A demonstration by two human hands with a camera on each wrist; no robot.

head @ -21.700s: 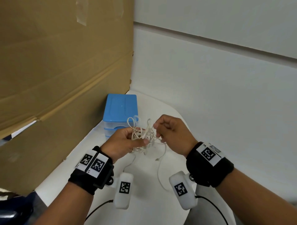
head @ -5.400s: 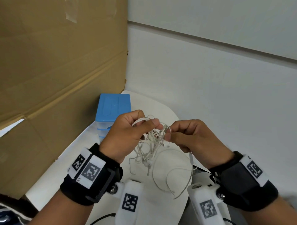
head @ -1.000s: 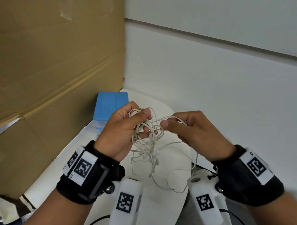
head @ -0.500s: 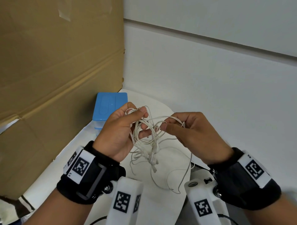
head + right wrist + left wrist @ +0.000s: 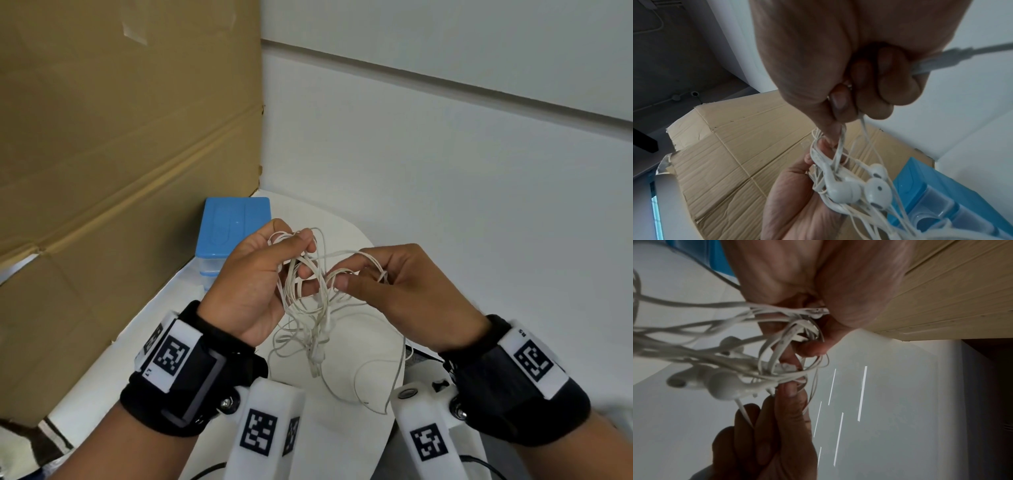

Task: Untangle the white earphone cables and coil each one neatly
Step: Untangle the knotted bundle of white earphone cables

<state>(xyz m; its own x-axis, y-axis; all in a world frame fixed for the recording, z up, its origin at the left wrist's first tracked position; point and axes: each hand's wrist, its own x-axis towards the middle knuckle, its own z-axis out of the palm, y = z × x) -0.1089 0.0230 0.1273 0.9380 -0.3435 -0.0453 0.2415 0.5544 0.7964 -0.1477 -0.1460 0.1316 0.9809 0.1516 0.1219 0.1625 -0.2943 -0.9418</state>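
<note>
A tangle of white earphone cables (image 5: 310, 301) hangs in the air between my two hands above the white table (image 5: 329, 435). My left hand (image 5: 260, 274) pinches a bunch of strands at the top with thumb and fingers. My right hand (image 5: 387, 277) pinches a loop of cable on the tangle's right side. Loose cable ends (image 5: 376, 383) trail down to the table. In the wrist views several white earbuds (image 5: 857, 186) (image 5: 715, 382) dangle in the knot beside the fingers.
A blue-lidded plastic box (image 5: 233, 229) stands on the table behind my left hand. A big brown cardboard sheet (image 5: 120, 154) leans on the left. A white wall (image 5: 445, 171) closes the back and right. The table's curved edge (image 5: 383, 455) runs under my right wrist.
Over the last second both hands kept their grips and shifted slightly; the right hand drew its loop a little out to the right, spreading the strands. The dangling ends swung.
</note>
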